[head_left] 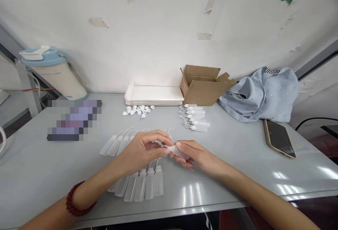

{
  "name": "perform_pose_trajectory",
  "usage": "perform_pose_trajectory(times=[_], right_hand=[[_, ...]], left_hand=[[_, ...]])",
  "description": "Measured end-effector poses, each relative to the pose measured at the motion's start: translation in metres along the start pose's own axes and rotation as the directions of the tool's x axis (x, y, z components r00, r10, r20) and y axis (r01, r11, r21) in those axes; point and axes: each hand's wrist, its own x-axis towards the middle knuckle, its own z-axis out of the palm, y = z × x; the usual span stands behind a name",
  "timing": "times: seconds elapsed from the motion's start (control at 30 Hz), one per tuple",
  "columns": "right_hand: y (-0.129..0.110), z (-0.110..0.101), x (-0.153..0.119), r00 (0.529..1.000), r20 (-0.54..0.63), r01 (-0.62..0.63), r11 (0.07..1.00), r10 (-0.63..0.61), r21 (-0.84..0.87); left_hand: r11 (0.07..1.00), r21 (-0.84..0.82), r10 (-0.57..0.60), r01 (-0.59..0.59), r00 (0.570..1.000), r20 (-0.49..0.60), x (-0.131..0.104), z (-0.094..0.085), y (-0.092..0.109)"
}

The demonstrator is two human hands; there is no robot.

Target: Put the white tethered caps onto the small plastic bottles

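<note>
My right hand (194,152) grips the body of a small translucent bottle (182,152), tilted with its neck toward the left. The fingers of my left hand (150,147) pinch the bottle's white top. Under and beside my left hand lie two rows of similar bottles: an upper row (113,145) and a lower row (142,186), partly hidden by the hand and forearm. Several small white caps (138,110) are scattered behind my hands. To their right is a group of bottles with white tops (196,117).
Against the wall are a stack of white padded envelopes (155,95) and an open cardboard box (202,91). A light blue bag (264,94) and a phone (280,138) lie right. A tumbler (56,73) and a blurred purple object (75,120) are left.
</note>
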Motion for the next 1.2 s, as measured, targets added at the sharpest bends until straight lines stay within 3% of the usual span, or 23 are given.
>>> perform_pose_trajectory(times=[0.13,0.23,0.3,0.4,0.47,0.53,0.6,0.73,0.87,1.0,1.1,1.2], right_hand=[[-0.001,0.001,-0.001,1.0,-0.001,-0.01,1.0,0.01,-0.014],[0.0,0.001,-0.001,1.0,0.001,-0.003,1.0,0.003,-0.027],[0.001,0.0,0.0,1.0,0.009,-0.006,1.0,0.006,-0.017],[0.004,-0.002,0.001,1.0,0.015,-0.014,1.0,0.014,0.011],[0.005,-0.004,0.002,1.0,0.02,-0.019,0.999,0.018,0.033],[0.007,-0.004,0.003,0.999,0.027,-0.021,0.998,0.019,0.055],[0.008,-0.004,0.005,0.999,0.035,-0.026,0.997,0.024,0.07],[0.012,-0.001,0.006,0.998,0.056,-0.018,0.998,0.015,0.053],[0.012,0.001,0.004,0.998,0.062,-0.02,1.0,0.019,0.012],[0.008,0.003,0.002,0.999,-0.041,0.012,0.987,-0.019,-0.163],[0.006,0.004,0.001,0.967,-0.183,0.095,0.916,-0.178,-0.39],[0.006,0.004,0.0,0.945,-0.21,0.126,0.871,-0.251,-0.476]], left_hand=[[0.993,-0.059,-0.102,0.103,0.995,0.018,0.001,0.001,0.004],[0.983,-0.026,-0.18,0.181,0.983,0.043,0.001,0.001,0.005],[0.984,0.03,-0.176,0.174,0.983,0.052,0.0,0.001,0.004],[0.985,0.17,-0.02,0.015,0.999,0.026,-0.002,0.003,0.0],[0.952,0.275,0.131,-0.133,0.991,0.026,-0.004,0.004,-0.002],[0.924,0.324,0.2,-0.203,0.979,0.041,-0.005,0.004,-0.003],[0.935,0.316,0.155,-0.162,0.987,0.047,-0.005,0.004,-0.001],[0.968,0.247,-0.052,0.036,0.997,0.059,-0.004,0.005,0.004],[0.974,0.191,-0.139,0.124,0.988,0.067,-0.005,0.007,0.005],[0.974,0.158,-0.17,0.164,0.985,0.022,-0.003,0.006,0.005],[0.979,0.129,-0.154,0.158,0.987,-0.041,-0.001,0.003,0.003],[0.985,0.111,-0.121,0.13,0.989,-0.086,0.0,0.004,0.001]])
